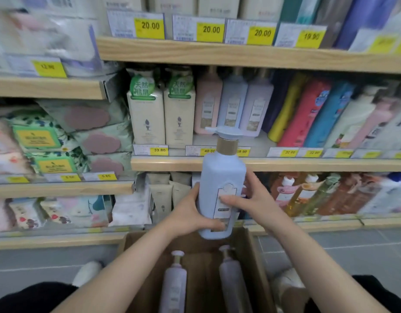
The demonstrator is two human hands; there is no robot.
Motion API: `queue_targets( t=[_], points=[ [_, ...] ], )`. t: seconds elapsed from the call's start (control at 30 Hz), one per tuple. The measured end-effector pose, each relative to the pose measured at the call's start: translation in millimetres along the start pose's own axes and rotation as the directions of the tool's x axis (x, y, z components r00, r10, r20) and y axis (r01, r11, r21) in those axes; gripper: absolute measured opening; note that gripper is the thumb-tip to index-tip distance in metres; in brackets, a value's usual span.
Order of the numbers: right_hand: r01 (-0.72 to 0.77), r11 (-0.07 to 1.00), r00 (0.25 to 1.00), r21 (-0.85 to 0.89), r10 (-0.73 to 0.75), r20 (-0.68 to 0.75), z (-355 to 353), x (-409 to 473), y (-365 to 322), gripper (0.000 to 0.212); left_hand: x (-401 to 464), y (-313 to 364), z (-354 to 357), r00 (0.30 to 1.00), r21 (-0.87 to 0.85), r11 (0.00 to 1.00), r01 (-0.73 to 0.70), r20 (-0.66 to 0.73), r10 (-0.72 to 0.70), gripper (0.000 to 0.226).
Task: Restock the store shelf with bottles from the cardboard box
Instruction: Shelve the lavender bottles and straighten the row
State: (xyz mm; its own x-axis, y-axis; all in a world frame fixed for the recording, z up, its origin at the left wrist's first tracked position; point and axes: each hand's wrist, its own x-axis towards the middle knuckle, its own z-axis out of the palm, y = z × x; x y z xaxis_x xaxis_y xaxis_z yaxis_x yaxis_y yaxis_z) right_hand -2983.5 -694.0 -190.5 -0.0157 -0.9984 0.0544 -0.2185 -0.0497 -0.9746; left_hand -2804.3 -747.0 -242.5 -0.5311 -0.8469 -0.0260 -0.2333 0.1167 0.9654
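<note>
We record a pale blue pump bottle (pixel 220 190) held upright at frame centre, above the far end of the open cardboard box (pixel 258 256) at 6 o'clock. Left hand (pixel 190 213) grips its lower left side, thumb across the front near the base. Right hand (pixel 251 202) wraps the right side, thumb on the label. Two lilac bottles (pixel 174 288) lie in the box. The shelf (pixel 285 164) at 12 o'clock carries three matching bottles (pixel 232 102), pink, blue and lilac, behind price tags (pixel 160 150).

both forearms extended forward, left hand (pixel 190 213) and right hand (pixel 251 199) gripping (fingers curled)
</note>
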Motion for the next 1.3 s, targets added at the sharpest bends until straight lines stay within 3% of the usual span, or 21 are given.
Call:
queue_targets(
  t=[0.1, 0.3, 0.4, 0.53, 0.67, 0.77, 0.9, 1.3],
  points=[
    [0.016, 0.997, 0.996, -0.069, -0.010, 0.092, -13.0, 8.9, -9.5, 0.073, 11.3, 25.3, -10.0, 0.994, 0.068, 0.992, -0.107, 0.004, 0.107, 0.094],
    [0.122, 0.988, 0.990, -0.094, -0.129, -0.063, -28.8, 21.5, -6.3, 0.085, 40.1, 52.7, -17.3, 0.964, 0.346, 0.901, -0.263, 0.069, 0.256, 0.094],
    [0.133, 0.977, 0.973, -0.165, -0.160, -0.166, -38.4, 31.4, -2.8, 0.086, 62.1, 56.1, -36.3, 0.942, 0.615, 0.729, -0.299, 0.069, 0.329, 0.090],
    [0.161, 0.966, 0.939, -0.202, -0.213, -0.272, -55.9, 48.2, -0.9, 0.081, 99.1, 42.7, -51.8, 0.873, 0.853, 0.428, -0.298, 0.062, 0.484, 0.065],
    [0.226, 0.947, 0.915, -0.228, -0.286, -0.284, -70.1, 71.9, -14.2, 0.079, 125.6, 19.8, -41.4, 0.893, 0.957, 0.224, -0.187, 0.071, 0.444, 0.065],
    [0.295, 0.920, 0.890, -0.258, -0.363, -0.277, -74.8, 93.9, -23.6, 0.076, 133.9, 10.8, -36.6, 0.855, 0.981, 0.118, -0.155, 0.073, 0.514, 0.070],
    [0.335, 0.900, 0.871, -0.278, -0.409, -0.272, -76.3, 123.6, -33.8, 0.071, 141.3, 3.6, -31.7, 0.789, 0.990, 0.088, -0.107, 0.030, 0.614, 0.068],
    [0.369, 0.877, 0.877, -0.307, -0.438, -0.197, -91.6, 140.7, -39.2, 0.086, 145.3, -3.7, -31.6, 0.785, 0.991, 0.099, -0.092, 0.011, 0.619, 0.064]
  ],
)
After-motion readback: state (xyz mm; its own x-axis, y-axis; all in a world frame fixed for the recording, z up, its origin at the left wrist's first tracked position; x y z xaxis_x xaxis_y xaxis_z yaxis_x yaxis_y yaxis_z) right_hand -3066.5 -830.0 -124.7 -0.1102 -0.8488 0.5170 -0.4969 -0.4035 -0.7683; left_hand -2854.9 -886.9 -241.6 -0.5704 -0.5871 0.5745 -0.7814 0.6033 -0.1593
